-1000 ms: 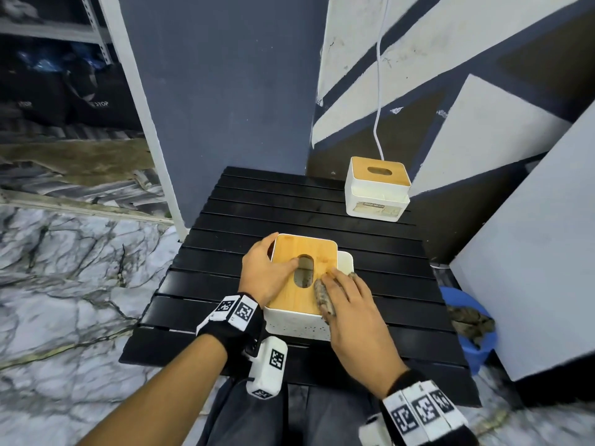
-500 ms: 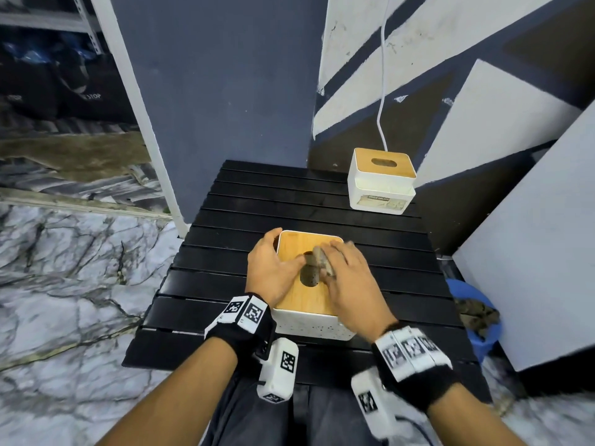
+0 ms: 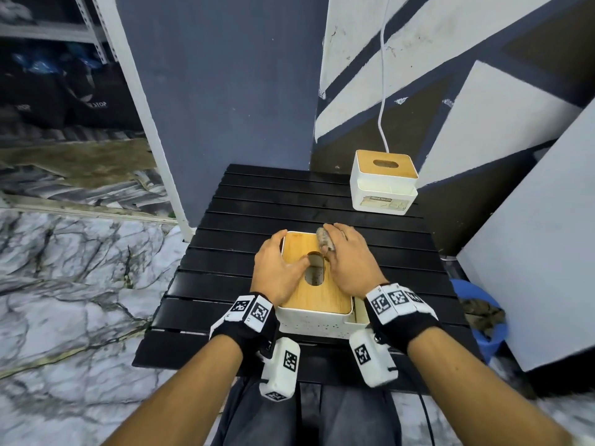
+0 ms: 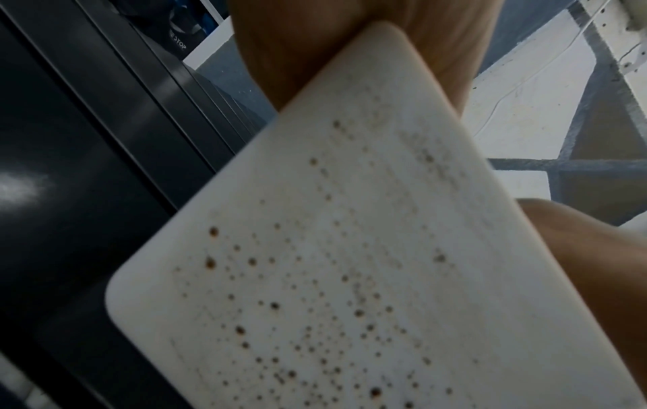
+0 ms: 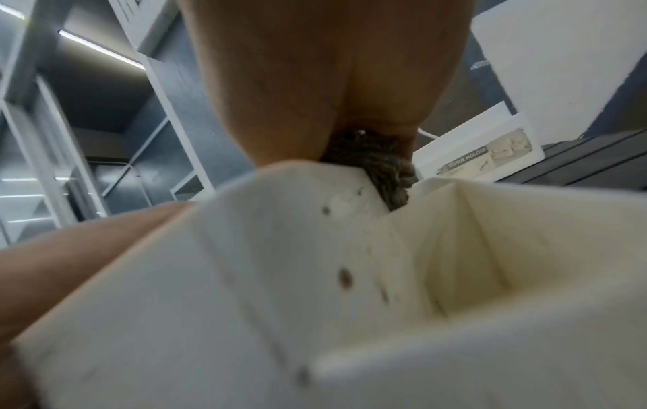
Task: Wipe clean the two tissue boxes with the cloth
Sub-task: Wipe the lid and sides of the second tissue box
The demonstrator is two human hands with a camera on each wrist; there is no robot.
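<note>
The near tissue box (image 3: 322, 299), white with a bamboo lid and an oval slot, stands on the black slatted table (image 3: 289, 201). My left hand (image 3: 277, 268) grips its left side, thumb lying on the lid beside the slot. My right hand (image 3: 352, 262) holds a bunched grey-brown cloth (image 3: 324, 241) pressed on the lid's far right corner. In the left wrist view the box's white wall (image 4: 350, 263) is dotted with brown specks. The right wrist view shows the cloth (image 5: 385, 171) at the box's top edge (image 5: 245, 276). The second tissue box (image 3: 383, 183) stands at the table's far right, untouched.
A blue bucket (image 3: 483, 342) with a dirty rag in it sits on the floor right of the table. A white cable (image 3: 382, 91) hangs down the painted wall behind the far box. A grey panel (image 3: 531, 252) leans at the right. Marble floor lies to the left.
My right hand has slid the cloth from the lid's near right edge, past the slot, to its far right corner. The left hand kept its hold on the box.
</note>
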